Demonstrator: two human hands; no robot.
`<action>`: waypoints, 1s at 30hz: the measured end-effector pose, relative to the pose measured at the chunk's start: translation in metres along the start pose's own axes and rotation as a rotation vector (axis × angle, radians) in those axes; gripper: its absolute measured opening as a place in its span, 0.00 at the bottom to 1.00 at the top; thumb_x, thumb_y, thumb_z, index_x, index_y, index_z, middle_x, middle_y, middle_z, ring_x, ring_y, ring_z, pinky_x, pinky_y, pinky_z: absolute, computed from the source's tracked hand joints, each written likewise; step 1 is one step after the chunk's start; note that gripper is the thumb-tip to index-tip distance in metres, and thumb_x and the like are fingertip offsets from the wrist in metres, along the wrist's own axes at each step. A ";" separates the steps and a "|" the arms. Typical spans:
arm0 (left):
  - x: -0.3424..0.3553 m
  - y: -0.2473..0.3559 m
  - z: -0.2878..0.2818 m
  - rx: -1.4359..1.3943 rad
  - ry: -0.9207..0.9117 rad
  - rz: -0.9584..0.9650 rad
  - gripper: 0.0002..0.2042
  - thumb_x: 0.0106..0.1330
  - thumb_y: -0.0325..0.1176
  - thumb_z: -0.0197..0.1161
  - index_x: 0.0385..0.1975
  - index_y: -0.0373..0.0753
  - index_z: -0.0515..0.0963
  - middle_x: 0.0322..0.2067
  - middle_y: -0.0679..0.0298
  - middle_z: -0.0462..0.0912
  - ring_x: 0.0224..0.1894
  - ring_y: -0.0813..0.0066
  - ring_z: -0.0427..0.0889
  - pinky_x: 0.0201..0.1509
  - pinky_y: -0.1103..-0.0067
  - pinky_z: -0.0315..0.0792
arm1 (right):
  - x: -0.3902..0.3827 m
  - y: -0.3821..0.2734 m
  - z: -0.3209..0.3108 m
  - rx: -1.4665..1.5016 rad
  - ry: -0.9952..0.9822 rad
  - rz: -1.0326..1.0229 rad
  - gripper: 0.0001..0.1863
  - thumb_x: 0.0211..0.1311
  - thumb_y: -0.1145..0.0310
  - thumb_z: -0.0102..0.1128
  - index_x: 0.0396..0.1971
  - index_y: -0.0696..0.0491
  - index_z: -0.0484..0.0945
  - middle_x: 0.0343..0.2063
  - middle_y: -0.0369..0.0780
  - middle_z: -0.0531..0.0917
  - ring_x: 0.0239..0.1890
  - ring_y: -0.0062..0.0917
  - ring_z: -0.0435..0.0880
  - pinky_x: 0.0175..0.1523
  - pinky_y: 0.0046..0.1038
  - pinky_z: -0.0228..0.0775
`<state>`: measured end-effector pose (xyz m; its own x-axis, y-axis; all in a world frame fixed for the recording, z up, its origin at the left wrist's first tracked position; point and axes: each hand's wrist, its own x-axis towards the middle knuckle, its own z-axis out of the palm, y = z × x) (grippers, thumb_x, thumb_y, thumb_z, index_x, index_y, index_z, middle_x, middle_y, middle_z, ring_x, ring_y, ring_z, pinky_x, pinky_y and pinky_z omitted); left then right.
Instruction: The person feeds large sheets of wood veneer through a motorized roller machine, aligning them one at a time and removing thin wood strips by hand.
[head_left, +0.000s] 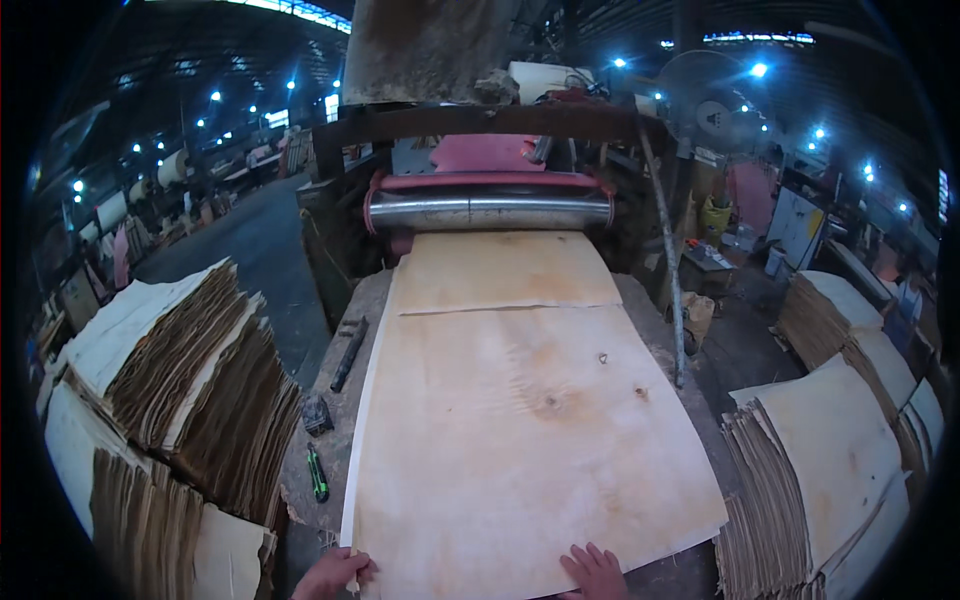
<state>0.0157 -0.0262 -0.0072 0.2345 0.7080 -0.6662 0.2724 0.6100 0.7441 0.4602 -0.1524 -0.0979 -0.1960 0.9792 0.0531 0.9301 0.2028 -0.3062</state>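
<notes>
A large pale wood veneer sheet (pixel 520 450) with several knots lies on the table in front of me. Its far edge meets a second veneer sheet (pixel 500 270), which reaches up to a shiny metal roller (pixel 490 210) with a red roller (pixel 490 181) above it. At the near left corner, my left hand (pixel 335 574) is closed with its fingers curled on the sheet's edge. My right hand (pixel 594 573) lies flat on the near part of the same sheet, fingers spread. Both wrists are cut off by the lower border.
Left of the sheets, a green utility knife (pixel 317 472), a dark block (pixel 317 413) and a black bar (pixel 348 356) lie on the table. Tall veneer stacks stand at left (pixel 200 370) and right (pixel 820 450). A metal pole (pixel 668 250) leans beside the machine's right side.
</notes>
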 end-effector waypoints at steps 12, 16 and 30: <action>-0.016 -0.014 -0.021 -0.362 0.046 0.058 0.09 0.64 0.33 0.58 0.37 0.38 0.82 0.26 0.74 0.78 0.28 0.85 0.73 0.30 0.84 0.65 | -0.001 -0.004 -0.034 -0.027 0.143 0.163 0.35 0.49 0.71 0.50 0.64 0.49 0.63 0.65 0.48 0.61 0.67 0.48 0.56 0.65 0.55 0.48; -0.019 -0.018 -0.005 -0.290 0.166 0.189 0.08 0.63 0.32 0.57 0.33 0.37 0.81 0.29 0.70 0.80 0.30 0.80 0.74 0.33 0.78 0.69 | -0.002 -0.004 -0.045 -0.046 0.120 0.164 0.37 0.46 0.74 0.48 0.64 0.49 0.63 0.65 0.48 0.61 0.67 0.49 0.56 0.65 0.55 0.48; 0.072 -0.228 -0.029 -1.138 -0.187 0.109 0.21 0.69 0.54 0.52 0.49 0.44 0.76 0.43 0.65 0.80 0.42 0.73 0.78 0.37 0.76 0.72 | 0.027 0.028 -0.035 0.089 -0.180 -0.071 0.46 0.45 0.44 0.64 0.64 0.48 0.62 0.65 0.47 0.62 0.67 0.49 0.57 0.65 0.52 0.52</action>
<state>-0.0567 -0.1040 -0.2233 0.3649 0.7711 -0.5218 -0.7331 0.5834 0.3495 0.4916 -0.1203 -0.0713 -0.3196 0.9431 -0.0912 0.8824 0.2612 -0.3912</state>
